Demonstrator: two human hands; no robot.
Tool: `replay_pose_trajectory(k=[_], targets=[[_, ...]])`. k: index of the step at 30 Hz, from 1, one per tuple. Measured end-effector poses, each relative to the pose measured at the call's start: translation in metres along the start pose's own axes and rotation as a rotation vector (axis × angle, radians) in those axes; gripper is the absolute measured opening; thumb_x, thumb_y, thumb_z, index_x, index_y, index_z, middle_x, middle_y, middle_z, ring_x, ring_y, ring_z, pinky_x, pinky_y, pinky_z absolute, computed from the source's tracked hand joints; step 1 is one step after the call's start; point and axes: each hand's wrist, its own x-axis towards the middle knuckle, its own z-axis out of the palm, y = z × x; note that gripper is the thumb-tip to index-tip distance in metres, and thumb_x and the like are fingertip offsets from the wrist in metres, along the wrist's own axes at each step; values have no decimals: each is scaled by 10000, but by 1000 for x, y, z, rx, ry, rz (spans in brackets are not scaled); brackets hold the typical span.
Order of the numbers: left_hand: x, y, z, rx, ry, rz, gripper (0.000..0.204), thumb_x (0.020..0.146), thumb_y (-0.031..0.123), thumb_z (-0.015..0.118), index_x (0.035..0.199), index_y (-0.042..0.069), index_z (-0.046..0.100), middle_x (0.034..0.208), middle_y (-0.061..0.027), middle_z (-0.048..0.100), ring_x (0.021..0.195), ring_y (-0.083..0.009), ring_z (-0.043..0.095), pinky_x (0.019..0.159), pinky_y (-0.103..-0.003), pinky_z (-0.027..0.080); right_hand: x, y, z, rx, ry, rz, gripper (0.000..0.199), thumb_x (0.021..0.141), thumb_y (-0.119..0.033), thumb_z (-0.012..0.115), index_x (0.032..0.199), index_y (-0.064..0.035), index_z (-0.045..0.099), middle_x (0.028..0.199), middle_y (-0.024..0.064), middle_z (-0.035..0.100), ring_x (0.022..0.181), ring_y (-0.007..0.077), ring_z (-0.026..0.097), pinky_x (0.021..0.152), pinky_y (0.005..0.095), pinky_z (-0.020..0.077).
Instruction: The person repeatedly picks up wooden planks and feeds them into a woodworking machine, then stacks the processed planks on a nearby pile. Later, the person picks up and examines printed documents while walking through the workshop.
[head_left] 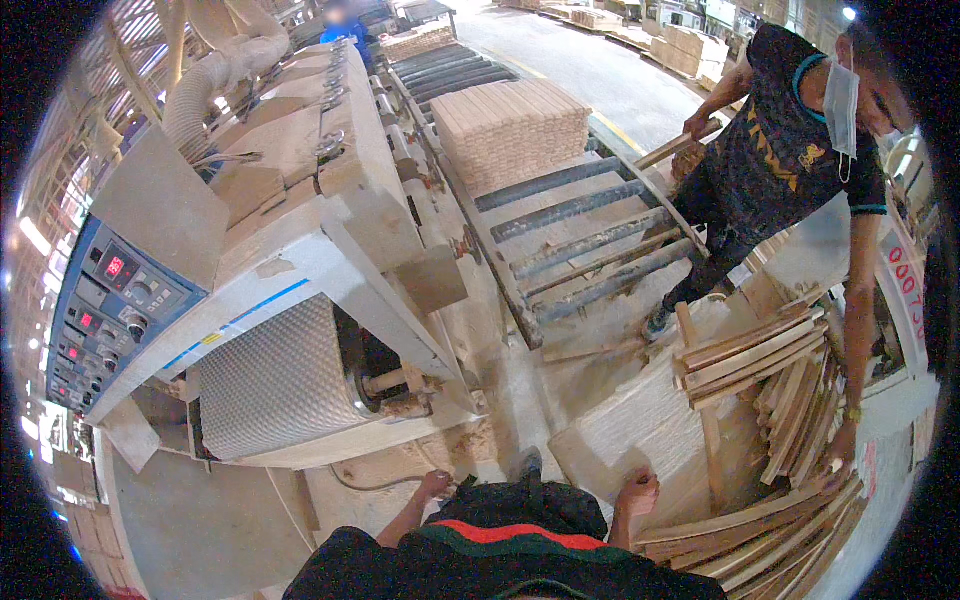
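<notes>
My left hand (435, 485) hangs by my left side with its fingers curled in, and no object shows in it. Behind it, a thin dark cable (375, 484) runs near the base of the machine. At my right side, my right hand (638, 492) is closed in a loose fist, with nothing visible inside. The nearest things to it are a stack of pale boards (632, 435) and a pile of long wooden strips (740, 540). Neither hand appears to touch the wood or the machine.
A large machine with a textured conveyor belt (275, 380) and blue control panel (120, 300) stands at left. Beyond it, a roller conveyor (570, 215) carries a wood stack (512, 130). At right, a masked co-worker (790, 140) reaches to the strips and holds wood in the other hand.
</notes>
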Motion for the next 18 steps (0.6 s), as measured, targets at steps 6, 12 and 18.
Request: replay_pose_trajectory(k=[6,12,18], targets=[[-1,2,-6,389,-36,260,264,822,235,589,1007,54,639,813,-101,661,629,-212,646,520,-340,540,4,-16,-18,-75,-31,55,288,805,-327,595,664,-80,547,647,97,583,614,312,583,527,456,448],[-21,40,21,82,52,-70,244,814,259,598,976,83,647,787,-100,645,593,-198,625,498,-344,531,7,-3,-6,-89,-13,72,284,801,-325,597,643,-96,542,625,88,570,592,305,574,508,451,445],[-14,26,14,166,17,177,239,786,239,631,959,76,656,750,-101,634,573,-195,608,514,-338,534,8,-13,-18,-90,-194,163,251,800,-336,590,750,-92,620,728,91,613,694,305,594,597,447,470]])
